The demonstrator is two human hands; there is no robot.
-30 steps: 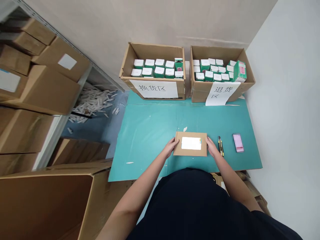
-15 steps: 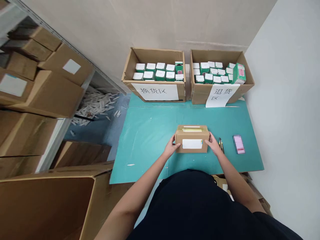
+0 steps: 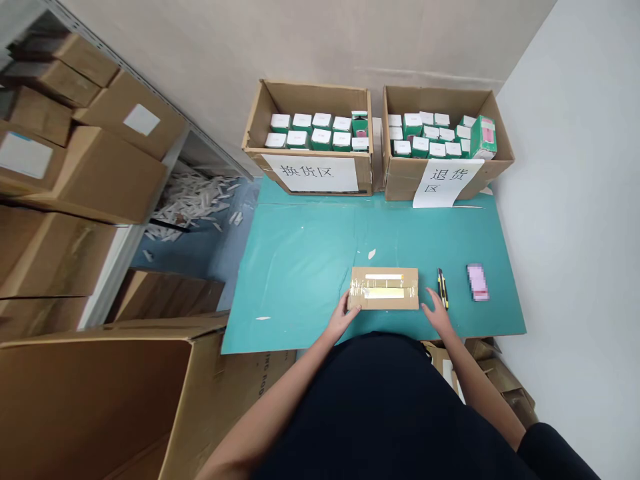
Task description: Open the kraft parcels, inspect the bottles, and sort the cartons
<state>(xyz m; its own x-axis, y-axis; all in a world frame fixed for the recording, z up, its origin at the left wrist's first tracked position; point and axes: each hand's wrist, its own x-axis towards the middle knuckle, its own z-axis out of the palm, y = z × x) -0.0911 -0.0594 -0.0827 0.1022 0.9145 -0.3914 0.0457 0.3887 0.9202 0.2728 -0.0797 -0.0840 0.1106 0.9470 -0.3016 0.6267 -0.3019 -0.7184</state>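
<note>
A small brown cardboard box (image 3: 384, 300) lies on the green table top (image 3: 295, 260), with clear tape and pale label strips on its upper face. My left hand (image 3: 343, 318) grips its near left corner, thumb at the front and fingers along the side. Off the right end of the box, my right hand (image 3: 438, 315) is open and holds nothing, its fingers apart. Just beyond those fingers lies a yellow and black utility knife (image 3: 443, 289).
Two open cartons, one at the left (image 3: 320, 175) and one at the right (image 3: 400, 181), stand along the back, filled with green-and-white boxes. A pixelated pink phone-like item (image 3: 478, 283) lies at right. Left are stacked cartons (image 3: 115, 167) and a large open carton (image 3: 200, 400).
The box has tipped so its taped face now points up, and its labelled front has turned out of sight. My right hand has let go and moved right.
</note>
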